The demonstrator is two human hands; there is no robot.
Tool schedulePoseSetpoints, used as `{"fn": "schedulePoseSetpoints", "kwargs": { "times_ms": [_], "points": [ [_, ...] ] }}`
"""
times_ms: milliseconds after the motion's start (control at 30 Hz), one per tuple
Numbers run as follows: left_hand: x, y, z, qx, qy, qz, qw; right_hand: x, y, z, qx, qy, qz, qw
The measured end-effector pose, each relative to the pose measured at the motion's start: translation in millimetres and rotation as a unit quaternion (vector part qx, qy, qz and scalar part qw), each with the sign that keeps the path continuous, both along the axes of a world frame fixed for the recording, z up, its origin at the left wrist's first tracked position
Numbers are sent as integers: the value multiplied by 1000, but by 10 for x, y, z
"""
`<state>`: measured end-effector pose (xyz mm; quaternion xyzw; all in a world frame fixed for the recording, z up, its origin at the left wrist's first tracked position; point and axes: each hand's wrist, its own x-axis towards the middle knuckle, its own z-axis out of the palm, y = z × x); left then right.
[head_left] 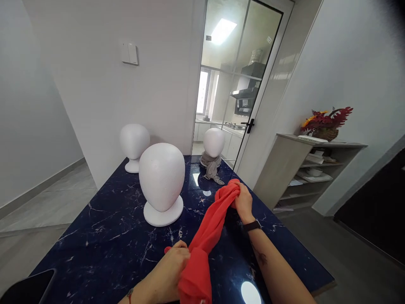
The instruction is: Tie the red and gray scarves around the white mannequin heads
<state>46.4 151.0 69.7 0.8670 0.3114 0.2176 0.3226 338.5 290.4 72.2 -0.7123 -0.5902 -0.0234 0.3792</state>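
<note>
A red scarf [210, 221] stretches between my two hands, gathered into a loose, twisted length above the dark table. My left hand [171, 266] is closed around its near part, where a wide fold hangs over the fingers toward me. Farther out, my right hand [244, 203] grips the bunched far end in a fist. Just left of the scarf stands a white foam mannequin head [162, 177] on a round base, touched by neither hand. Behind the scarf, a second foam head [214, 142] has a grey scarf [212, 166] wrapped round its neck, one end trailing on the table.
The glossy dark blue marbled table [104, 223] carries a third foam head [134, 145] at its back left. A black phone-like object [30, 289] lies at the near left corner. Beyond are a glass door [234, 76] and a shelf unit [284, 169] with a flower basket [327, 124].
</note>
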Motion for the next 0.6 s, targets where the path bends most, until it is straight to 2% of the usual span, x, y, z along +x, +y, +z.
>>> {"fn": "schedulePoseSetpoints", "kwargs": {
  "times_ms": [100, 167, 267, 333, 467, 533, 600],
  "points": [
    [-18, 9, 189, 38, 43, 19, 998, 41, -11, -66, -98, -74, 58, 991],
    [-42, 38, 251, 53, 58, 19, 997, -17, -60, -115, -152, -123, 92, 976],
    [-79, 68, 259, 34, 65, 8, 997, -181, -184, -113, -128, -212, 98, 964],
    [-97, 72, 245, -3, 50, -3, 999, -309, -274, -73, -100, -264, 141, 949],
    [-162, 88, 293, -95, -7, -64, 993, -514, -365, -6, -103, -261, 307, 909],
    [-239, 116, 365, -158, -11, -114, 981, -557, -347, 14, -124, -241, 332, 904],
    [-338, 155, 440, -256, -25, -165, 952, -565, -310, 44, -119, -220, 308, 918]
  ]
}}
